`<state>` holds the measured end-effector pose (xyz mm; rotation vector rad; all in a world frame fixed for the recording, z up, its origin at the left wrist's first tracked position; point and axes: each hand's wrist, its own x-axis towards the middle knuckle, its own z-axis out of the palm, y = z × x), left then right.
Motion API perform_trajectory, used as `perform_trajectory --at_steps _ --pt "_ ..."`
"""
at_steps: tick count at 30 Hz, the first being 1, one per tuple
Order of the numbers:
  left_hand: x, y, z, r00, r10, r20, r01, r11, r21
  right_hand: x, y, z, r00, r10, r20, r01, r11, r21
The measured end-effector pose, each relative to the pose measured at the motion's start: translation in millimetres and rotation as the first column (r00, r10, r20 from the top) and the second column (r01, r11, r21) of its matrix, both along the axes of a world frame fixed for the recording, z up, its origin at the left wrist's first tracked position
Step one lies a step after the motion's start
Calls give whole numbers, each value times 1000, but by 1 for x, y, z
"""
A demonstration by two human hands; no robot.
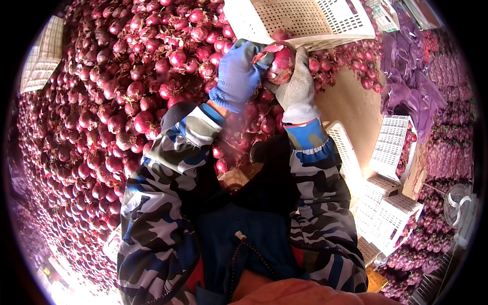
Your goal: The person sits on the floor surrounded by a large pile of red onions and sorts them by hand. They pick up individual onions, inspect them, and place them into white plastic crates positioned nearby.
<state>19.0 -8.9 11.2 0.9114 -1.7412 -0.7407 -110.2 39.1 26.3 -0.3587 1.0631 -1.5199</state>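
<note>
A large red onion (281,64) with loose, peeling skin is held up between my two gloved hands. My left hand (241,72), in a blue knitted glove, grips its left side at the flaking skin. On the other side my right hand (298,89), in a grey-white glove, supports it from below and the right; most of its fingers are hidden behind the onion. Just beyond the hands stands a white perforated plastic crate (301,19). Another red onion (281,34) lies inside it at the near rim.
A big heap of red onions (114,91) spreads to the left and ahead. White crates (390,146) stand on the right, some holding onions. Purple mesh sacks (406,76) lie at the far right, near stacked filled bags (448,152) and a fan (457,204).
</note>
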Motion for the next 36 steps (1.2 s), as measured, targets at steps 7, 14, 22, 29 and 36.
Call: perform_trajectory --at_steps 7,14,22,29,36 --pt "2 0 -14 956 -113 -271 191 940 284 1 -7 7 989 -113 95 107 992 70" --pt "-7 7 5 999 -46 2 46 982 -185 -11 -11 -22 961 100 259 -40 973 -227" --pt "7 -3 -2 993 7 115 -8 1000 4 10 -6 12 977 20 214 10 990 -138" --pt "-16 5 -11 989 14 -147 -15 1000 -8 -9 -9 -27 941 139 307 -59 965 -256" --pt "2 -6 -4 992 -47 -116 63 988 141 10 -4 7 958 41 283 -3 991 -133"
